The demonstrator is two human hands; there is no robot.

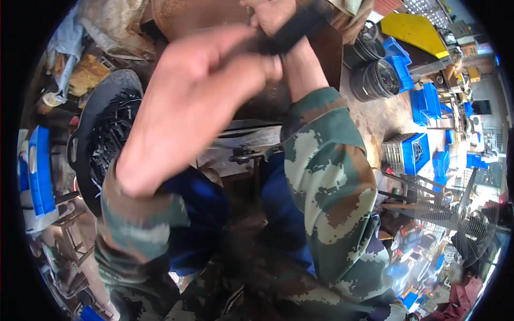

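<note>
My left hand [187, 101] is large, close and smeared by motion. Its fingers close around a dark, blurred, bar-like thing [301, 28] that reaches to the upper right, across my right wrist. The kind of thing cannot be made out. Beyond it, at the top edge, my right hand [274, 15] has its fingers curled together; what they hold, if anything, is hidden. Both hands are above a brown work surface [257, 99]. Left of my left hand sits a black basin [88, 128] with many thin black pieces [113, 125] in it, partly covered by my forearm.
Black buckets [375, 80] stand on the floor at the right, near a yellow panel [415, 35] and several blue crates [415, 152]. Fans [474, 230] are at the lower right. A blue crate [42, 171] lies at the far left. Crumpled sacking [115, 24] lies at the upper left.
</note>
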